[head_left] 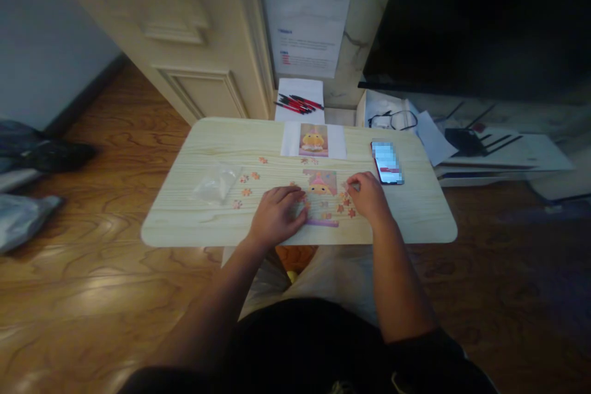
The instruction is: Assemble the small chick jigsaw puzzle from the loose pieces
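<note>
A partly assembled jigsaw puzzle [322, 184] lies on the pale wood-grain table, showing a cartoon face under a pink top. My left hand [279, 214] rests at its left side, fingers stretched toward the puzzle and hiding part of its left edge. To the right, my right hand [368, 194] has thumb and forefinger pinched on a small puzzle piece [346, 186]. Below those fingertips lie several loose orange pieces [344, 204]. More loose puzzle pieces [246, 192] are scattered left of my left hand. A reference picture [314, 140] of the cartoon figure lies behind the puzzle.
A clear plastic bag [217, 184] lies on the left part of the table [184, 221]. The phone [388, 162] sits at the right rear. Beyond the table are red and black pens [299, 103] on paper, a white box [383, 108] with a cable, and a black router [465, 141].
</note>
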{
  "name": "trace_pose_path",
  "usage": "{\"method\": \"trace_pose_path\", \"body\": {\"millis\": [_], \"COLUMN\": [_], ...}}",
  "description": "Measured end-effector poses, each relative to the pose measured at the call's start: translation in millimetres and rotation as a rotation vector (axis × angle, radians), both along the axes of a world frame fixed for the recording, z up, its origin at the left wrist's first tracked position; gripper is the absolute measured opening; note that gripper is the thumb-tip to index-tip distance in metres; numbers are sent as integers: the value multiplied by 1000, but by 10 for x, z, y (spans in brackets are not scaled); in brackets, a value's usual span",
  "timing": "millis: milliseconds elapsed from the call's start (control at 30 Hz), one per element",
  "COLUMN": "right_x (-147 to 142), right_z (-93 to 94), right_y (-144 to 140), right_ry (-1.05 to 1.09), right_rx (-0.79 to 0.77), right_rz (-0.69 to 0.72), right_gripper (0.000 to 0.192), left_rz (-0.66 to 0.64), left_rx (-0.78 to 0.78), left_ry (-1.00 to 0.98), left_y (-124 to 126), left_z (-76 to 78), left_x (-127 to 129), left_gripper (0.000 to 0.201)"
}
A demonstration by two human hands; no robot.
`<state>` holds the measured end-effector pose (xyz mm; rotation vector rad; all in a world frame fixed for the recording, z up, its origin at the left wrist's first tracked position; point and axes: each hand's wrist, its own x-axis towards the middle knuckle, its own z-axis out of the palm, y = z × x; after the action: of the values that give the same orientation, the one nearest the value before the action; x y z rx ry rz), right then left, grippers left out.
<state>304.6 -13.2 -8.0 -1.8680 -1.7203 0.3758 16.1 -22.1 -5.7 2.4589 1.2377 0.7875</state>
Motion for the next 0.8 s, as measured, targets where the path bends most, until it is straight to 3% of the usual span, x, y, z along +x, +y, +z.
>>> {"method": "trace_pose_path", "body": {"millis": [200, 333, 467, 800], "right_x": [-104, -143, -187, -274], "right_z": [107, 160, 226, 245], "right_y": [-165, -265, -291, -226], "right_ry": [184, 248, 247, 155], "right_rx": [-109, -127, -179, -265], "right_rz": [-28, 52, 120, 96], "right_gripper": [6, 8, 11, 20], "left_rz": [-120, -133, -131, -119], "left_rx": [22, 29, 22, 28], "left_ry": [85, 107, 114, 120], "left_y": [-1, -2, -2, -8], "left_z": [23, 28, 33, 32], "left_x": [10, 10, 11, 14], "left_gripper": [37, 34, 33, 35]}}
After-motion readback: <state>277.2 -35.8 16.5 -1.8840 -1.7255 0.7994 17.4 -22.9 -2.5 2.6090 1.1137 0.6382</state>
